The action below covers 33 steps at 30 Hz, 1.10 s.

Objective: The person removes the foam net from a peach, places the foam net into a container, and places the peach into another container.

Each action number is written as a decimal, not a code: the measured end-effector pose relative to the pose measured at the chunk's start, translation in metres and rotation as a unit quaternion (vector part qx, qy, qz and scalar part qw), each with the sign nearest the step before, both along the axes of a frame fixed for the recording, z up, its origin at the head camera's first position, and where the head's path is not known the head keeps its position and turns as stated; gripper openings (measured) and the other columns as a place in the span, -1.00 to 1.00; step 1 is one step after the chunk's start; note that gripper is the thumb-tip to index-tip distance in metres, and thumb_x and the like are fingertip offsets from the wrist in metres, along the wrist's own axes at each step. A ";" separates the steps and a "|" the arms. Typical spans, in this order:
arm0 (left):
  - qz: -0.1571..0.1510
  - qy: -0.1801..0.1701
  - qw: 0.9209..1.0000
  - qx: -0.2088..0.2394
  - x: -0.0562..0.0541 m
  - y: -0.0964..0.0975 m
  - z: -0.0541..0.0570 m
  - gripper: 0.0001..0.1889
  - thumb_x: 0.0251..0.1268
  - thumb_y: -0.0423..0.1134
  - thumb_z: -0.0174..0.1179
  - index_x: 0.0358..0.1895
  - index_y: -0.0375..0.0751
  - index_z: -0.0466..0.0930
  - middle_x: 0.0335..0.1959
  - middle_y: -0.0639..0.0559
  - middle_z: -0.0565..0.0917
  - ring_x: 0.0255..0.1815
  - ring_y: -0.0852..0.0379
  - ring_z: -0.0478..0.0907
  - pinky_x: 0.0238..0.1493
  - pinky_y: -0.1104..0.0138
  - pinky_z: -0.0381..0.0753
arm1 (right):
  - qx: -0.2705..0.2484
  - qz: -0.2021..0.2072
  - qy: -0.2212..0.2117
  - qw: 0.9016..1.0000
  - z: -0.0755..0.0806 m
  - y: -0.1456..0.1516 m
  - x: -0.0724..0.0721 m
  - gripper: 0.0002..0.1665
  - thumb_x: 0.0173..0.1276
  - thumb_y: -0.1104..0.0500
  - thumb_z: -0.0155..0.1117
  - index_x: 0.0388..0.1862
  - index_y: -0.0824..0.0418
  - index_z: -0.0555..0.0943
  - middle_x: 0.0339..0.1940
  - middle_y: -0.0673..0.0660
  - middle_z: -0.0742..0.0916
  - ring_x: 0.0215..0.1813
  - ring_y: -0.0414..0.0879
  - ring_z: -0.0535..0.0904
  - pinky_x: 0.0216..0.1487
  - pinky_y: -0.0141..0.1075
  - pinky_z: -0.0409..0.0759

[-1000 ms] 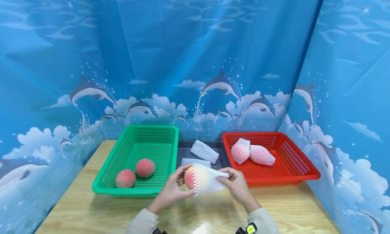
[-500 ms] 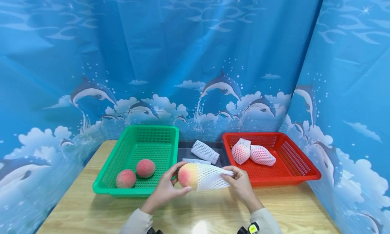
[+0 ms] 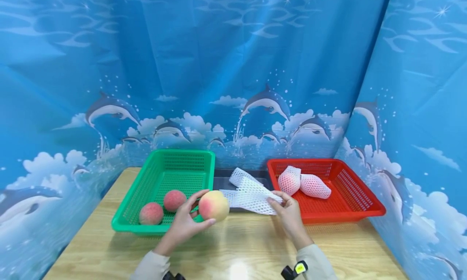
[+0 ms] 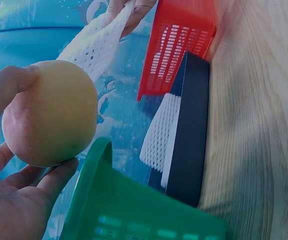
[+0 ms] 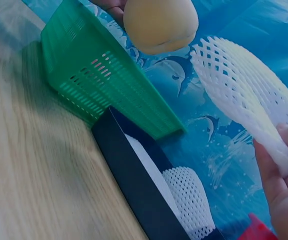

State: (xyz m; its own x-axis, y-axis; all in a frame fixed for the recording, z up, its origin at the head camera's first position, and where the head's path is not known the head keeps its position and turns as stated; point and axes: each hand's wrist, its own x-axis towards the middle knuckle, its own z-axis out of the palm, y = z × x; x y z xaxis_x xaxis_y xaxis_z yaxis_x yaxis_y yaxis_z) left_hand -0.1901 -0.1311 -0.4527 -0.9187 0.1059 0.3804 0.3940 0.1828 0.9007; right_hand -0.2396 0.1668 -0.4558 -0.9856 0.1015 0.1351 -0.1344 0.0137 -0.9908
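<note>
My left hand (image 3: 185, 219) grips a yellow-and-pink peach (image 3: 214, 206), thumb and fingers curled round its side above the front of the table. In the left wrist view the whole bare peach (image 4: 54, 112) shows. To the right, my right hand (image 3: 290, 215) pinches the gathered end of a white foam net sleeve (image 3: 255, 199). The sleeve's wide mouth points toward the peach, with a gap between them, as the right wrist view shows with the foam net (image 5: 248, 90).
A green basket (image 3: 125, 211) with two pink peaches (image 3: 151, 213) stands left. A dark tray (image 3: 222, 174) behind the hands holds more foam nets (image 3: 237, 175). The red basket (image 3: 350, 207) at right holds two netted peaches (image 3: 315, 186). A blue dolphin curtain (image 3: 233, 69) hangs behind.
The peach came out of the foam net. My left hand moved left with the bare peach, while my right hand kept the net's end and stayed nearly in place.
</note>
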 end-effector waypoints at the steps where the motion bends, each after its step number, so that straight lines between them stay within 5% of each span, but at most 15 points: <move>1: 0.004 -0.001 1.000 -0.003 0.000 -0.002 0.000 -0.18 -0.17 -0.31 0.55 0.29 0.01 0.39 0.22 -0.09 0.48 0.10 -0.08 0.51 -0.06 0.31 0.69 | -0.005 -0.003 -0.001 1.000 0.001 -0.001 -0.001 -0.63 0.22 0.38 0.34 0.01 0.45 0.55 -0.50 -0.11 0.64 -0.45 -0.31 0.49 -0.45 -0.55 0.50; 11: 0.033 -0.010 0.999 -0.014 0.005 -0.023 0.004 -0.18 -0.14 -0.24 0.55 0.31 0.00 0.37 0.21 -0.11 0.47 0.12 -0.10 0.50 -0.04 0.32 0.68 | -0.100 -0.009 -0.030 0.995 0.004 -0.017 -0.019 -0.79 0.28 0.31 0.30 -0.10 0.20 0.60 -0.40 -0.03 0.62 -0.41 -0.27 0.54 -0.42 -0.51 0.58; 17: 0.038 -0.013 0.999 -0.010 0.007 -0.036 0.001 -0.18 -0.09 -0.29 0.51 0.33 -0.07 0.34 0.21 -0.13 0.45 0.13 0.09 0.51 0.02 0.34 0.65 | -0.106 0.001 -0.029 0.994 0.001 -0.025 -0.031 -0.81 0.31 0.29 0.28 -0.10 0.16 0.60 -0.38 -0.02 0.65 -0.42 -0.24 0.60 -0.42 -0.39 0.67; 23: 0.044 -0.005 0.999 -0.028 0.008 -0.048 0.001 -0.18 -0.06 -0.28 0.50 0.35 -0.10 0.31 0.21 -0.16 0.41 0.07 0.31 0.50 0.01 0.36 0.65 | -0.076 0.012 -0.018 0.997 -0.007 -0.032 -0.045 -0.69 0.30 0.32 0.28 0.02 0.37 0.57 -0.35 0.02 0.67 -0.42 -0.23 0.60 -0.42 -0.31 0.70; 33: 0.082 -0.011 0.989 -0.123 0.006 -0.070 0.002 -0.19 -0.05 -0.17 0.50 0.34 0.00 0.31 0.15 -0.15 0.51 0.12 -0.10 0.49 0.04 0.15 0.66 | -0.056 0.014 -0.006 0.998 -0.021 -0.041 -0.065 -0.62 0.28 0.41 0.24 0.07 0.52 0.49 -0.38 0.03 0.70 -0.45 -0.26 0.59 -0.45 -0.40 0.66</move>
State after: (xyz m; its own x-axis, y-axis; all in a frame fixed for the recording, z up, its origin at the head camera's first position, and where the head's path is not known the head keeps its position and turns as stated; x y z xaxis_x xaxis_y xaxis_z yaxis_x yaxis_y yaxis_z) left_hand -0.1841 -0.2010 -0.4506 -0.9393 0.0413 0.3406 0.3210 0.4566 0.8298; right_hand -0.3046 0.1257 -0.4770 -0.9899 0.0871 0.1119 -0.1206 -0.1014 -0.9875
